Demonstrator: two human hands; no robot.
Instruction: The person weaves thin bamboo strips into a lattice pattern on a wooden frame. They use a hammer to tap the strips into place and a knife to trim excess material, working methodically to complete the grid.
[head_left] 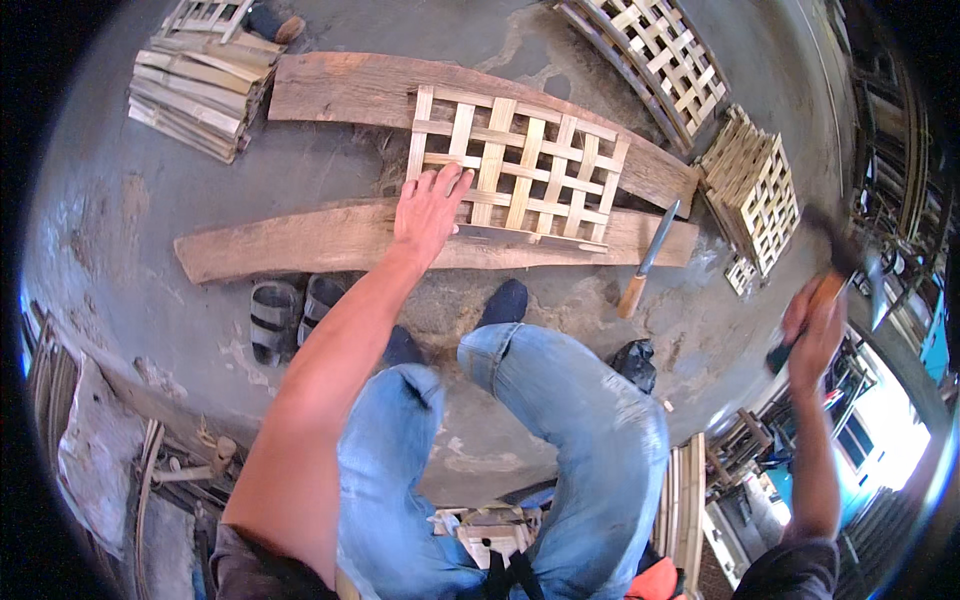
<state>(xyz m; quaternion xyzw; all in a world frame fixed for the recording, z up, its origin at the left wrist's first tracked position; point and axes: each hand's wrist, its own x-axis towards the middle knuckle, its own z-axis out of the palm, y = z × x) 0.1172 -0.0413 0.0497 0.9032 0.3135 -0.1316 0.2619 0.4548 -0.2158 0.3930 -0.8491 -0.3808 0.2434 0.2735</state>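
Observation:
A woven bamboo lattice panel point(517, 165) lies across two long wooden planks on the floor in front of me. My left hand point(430, 208) rests on its near left part, fingers stretched out over the strips and the wrist above the near plank point(300, 240). Out to the right, my right hand point(815, 335) is raised and closed around a hammer point(828, 288) with an orange and black handle. Its dark head is smeared by motion. A knife point(655, 250) with a wooden handle leans against the right end of the near plank.
The far plank point(335, 90) runs behind the panel. Bamboo slats point(190, 100) are piled at the far left. Finished lattice panels point(770, 205) stand stacked at right, with more point(665, 55) behind. Sandals point(274, 320) sit by my feet, and a black bag point(635, 365) beside my right knee.

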